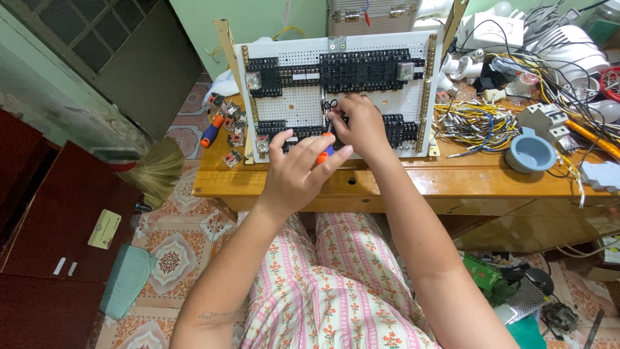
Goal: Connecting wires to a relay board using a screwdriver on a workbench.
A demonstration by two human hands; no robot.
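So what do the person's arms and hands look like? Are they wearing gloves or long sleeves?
No gloves and no long sleeves. Both forearms are bare all the way to the bottom of the picture. The left hand and the right hand are bare too, with no rings, watch or bracelet that I can see. There is a faint dark mark, maybe a small tattoo, on the left forearm. Below is pink floral clothing.

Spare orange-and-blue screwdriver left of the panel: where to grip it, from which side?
Grip the screwdriver by its orange handle, coming from above and the left. It lies flat at the table edge, handle toward the panel; relay parts crowd its right side, the left is open. Judged from one view.
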